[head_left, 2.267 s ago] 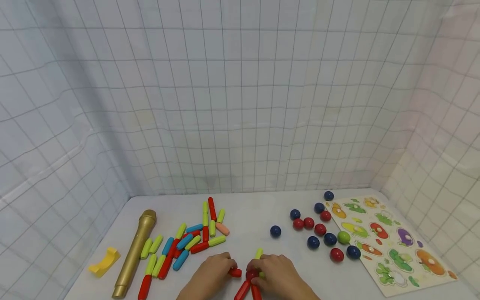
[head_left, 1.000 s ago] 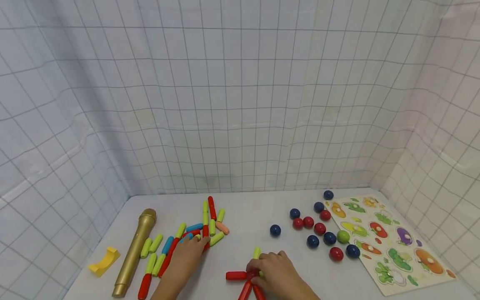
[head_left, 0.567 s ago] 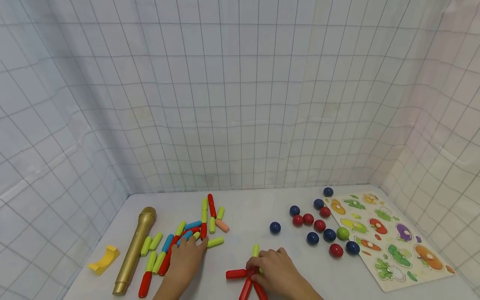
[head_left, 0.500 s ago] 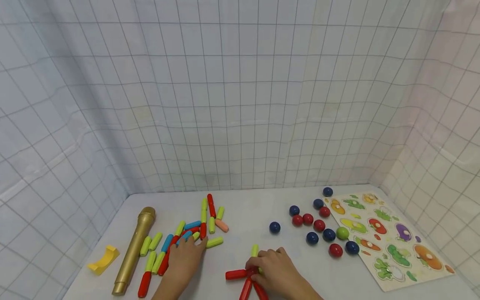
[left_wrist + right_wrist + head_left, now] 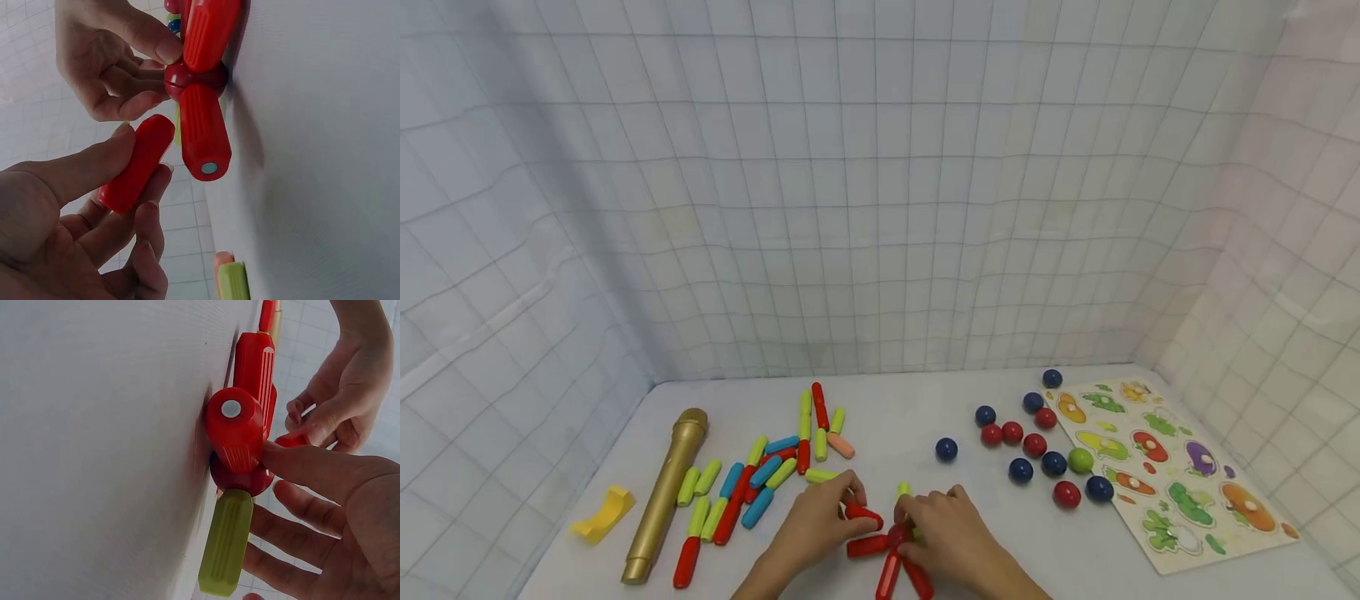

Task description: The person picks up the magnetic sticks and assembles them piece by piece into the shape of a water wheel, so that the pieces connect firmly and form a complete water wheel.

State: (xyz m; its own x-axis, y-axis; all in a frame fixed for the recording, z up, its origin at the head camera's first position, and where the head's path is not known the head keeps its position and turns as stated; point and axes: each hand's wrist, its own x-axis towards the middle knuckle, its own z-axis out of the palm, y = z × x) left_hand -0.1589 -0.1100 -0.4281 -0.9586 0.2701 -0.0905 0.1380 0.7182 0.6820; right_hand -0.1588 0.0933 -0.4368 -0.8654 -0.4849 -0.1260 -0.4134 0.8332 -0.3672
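A red ball (image 5: pixel 898 533) near the table's front edge carries red sticks (image 5: pixel 868 547) and one green stick (image 5: pixel 903 491), fanned out flat. My right hand (image 5: pixel 912 523) grips this ball, its thumb against the ball and a red stick (image 5: pixel 236 428); the green stick (image 5: pixel 226 550) points away from it. My left hand (image 5: pixel 852 506) pinches a loose red stick (image 5: pixel 862 515) between thumb and fingers, just left of the ball. In the left wrist view that held stick (image 5: pixel 134 165) hangs a little off the ball (image 5: pixel 194 78), apart from the lying red stick (image 5: pixel 203 134).
A pile of red, green and blue sticks (image 5: pixel 760 483) lies to the left, beside a gold microphone (image 5: pixel 664 496) and a yellow curved piece (image 5: pixel 601 514). Red, blue and green balls (image 5: pixel 1037 446) and a vegetable puzzle board (image 5: pixel 1172 475) lie right. Gridded cloth walls enclose the table.
My left hand reached into the stick pile, took a red stick and carried it back beside the ball. My right hand stayed on the ball.
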